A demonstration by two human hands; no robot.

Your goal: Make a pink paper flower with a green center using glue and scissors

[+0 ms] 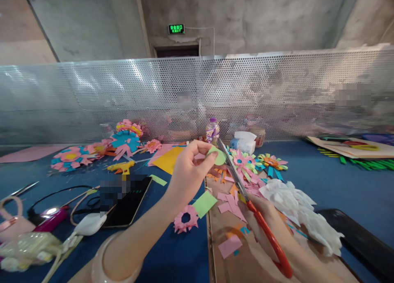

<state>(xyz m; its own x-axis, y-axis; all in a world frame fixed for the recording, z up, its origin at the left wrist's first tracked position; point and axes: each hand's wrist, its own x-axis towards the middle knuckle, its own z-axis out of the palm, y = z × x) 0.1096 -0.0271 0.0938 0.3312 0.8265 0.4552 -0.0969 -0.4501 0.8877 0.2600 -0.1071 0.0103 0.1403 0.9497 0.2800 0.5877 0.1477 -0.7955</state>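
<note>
Between thumb and fingers, my left hand [197,162] pinches a small rounded piece of light green paper [219,156]. My right hand [261,213] grips red-handled scissors [238,180], whose blades point up and away, right beside the green paper's edge. Whether the blades touch the paper I cannot tell. Below my hands lie a pink paper ring [186,219] with a pleated edge and a light green paper rectangle [205,204]. Pink paper scraps [230,207] are strewn over a brown board [215,266] under my right hand.
Finished paper flowers [70,156] stand at the back left near a yellow glue gun [121,166]. A phone [132,205] and cables are at left. Crumpled white tissue [301,213] and a black case [360,238] lie right. A bottle [212,130] stands before the perforated metal screen [123,98].
</note>
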